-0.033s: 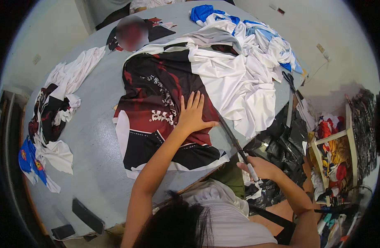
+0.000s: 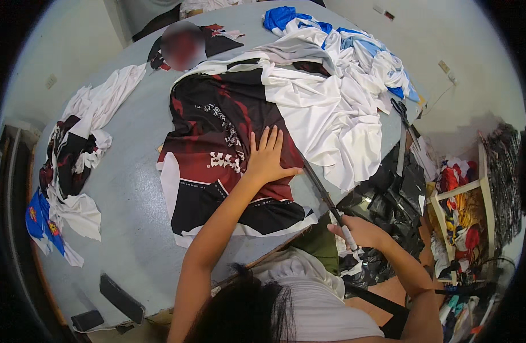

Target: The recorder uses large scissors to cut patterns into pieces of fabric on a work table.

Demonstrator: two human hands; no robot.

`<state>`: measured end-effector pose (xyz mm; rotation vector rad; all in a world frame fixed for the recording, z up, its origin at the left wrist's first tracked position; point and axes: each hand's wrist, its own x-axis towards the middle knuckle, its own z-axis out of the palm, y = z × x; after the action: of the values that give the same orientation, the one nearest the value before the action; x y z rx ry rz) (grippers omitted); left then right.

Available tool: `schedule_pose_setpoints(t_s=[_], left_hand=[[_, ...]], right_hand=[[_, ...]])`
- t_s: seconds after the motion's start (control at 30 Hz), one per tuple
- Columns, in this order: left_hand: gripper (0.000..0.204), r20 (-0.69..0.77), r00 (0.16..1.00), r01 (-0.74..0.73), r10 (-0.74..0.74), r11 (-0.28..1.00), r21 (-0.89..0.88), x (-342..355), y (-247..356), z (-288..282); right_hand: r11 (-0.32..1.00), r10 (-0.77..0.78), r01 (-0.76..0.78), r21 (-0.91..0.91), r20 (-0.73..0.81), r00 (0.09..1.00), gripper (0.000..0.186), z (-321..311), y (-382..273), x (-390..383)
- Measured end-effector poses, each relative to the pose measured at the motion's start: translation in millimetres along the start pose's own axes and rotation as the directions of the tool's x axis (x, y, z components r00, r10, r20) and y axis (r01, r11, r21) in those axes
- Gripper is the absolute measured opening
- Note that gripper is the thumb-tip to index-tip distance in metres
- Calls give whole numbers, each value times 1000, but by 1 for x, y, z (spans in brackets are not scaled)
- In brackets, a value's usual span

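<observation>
My left hand (image 2: 267,154) lies flat with fingers spread on a dark red and black printed fabric piece (image 2: 211,97), which has white lettering and white margins. My right hand (image 2: 357,231) grips a long, thin dark tool (image 2: 320,188) with a white handle near the table's front right edge. The tool angles up along the right side of the printed fabric to beside my left thumb; I cannot make out exactly what it is. Crumpled white fabric (image 2: 331,126) adjoins the printed piece on the right.
The blue-grey table (image 2: 126,188) also holds piles of fabric (image 2: 68,166) at left, blue-white fabric (image 2: 286,20) at back, large scissors (image 2: 401,114) at right and two dark devices (image 2: 120,300) near front left. Black plastic (image 2: 383,211) and a crammed shelf (image 2: 457,194) are at right.
</observation>
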<state>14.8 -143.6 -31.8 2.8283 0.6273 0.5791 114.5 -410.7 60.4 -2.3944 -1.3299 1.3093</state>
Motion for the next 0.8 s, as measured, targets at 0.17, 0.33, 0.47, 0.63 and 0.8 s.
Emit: schedule_pose_setpoints(t_s=[0.17,0.33,0.47,0.63,0.8], left_hand=[[116,-8,1000,4,-5,999,-40,0,0,1],[118,-22,999,34,-34,999,-26,0,2,0],[118,-20,999,36,-37,999,-39,-1,2,0],[118,-21,998,55,-56,998,-23,-1,3,-1],[118,-1,997,73,-73,997,-25,-1,3,-2]], right_hand=[[994,1,0,113,-9,1000,65,0,-16,-2],[997,36,-34,71,-26,999,65,2,-18,7],[993,83,-82,90,-10,996,64,4,-15,13],[978,56,-46,205,-45,997,58,11,-20,10],[966,61,-45,255,-55,997,52,17,-12,13]])
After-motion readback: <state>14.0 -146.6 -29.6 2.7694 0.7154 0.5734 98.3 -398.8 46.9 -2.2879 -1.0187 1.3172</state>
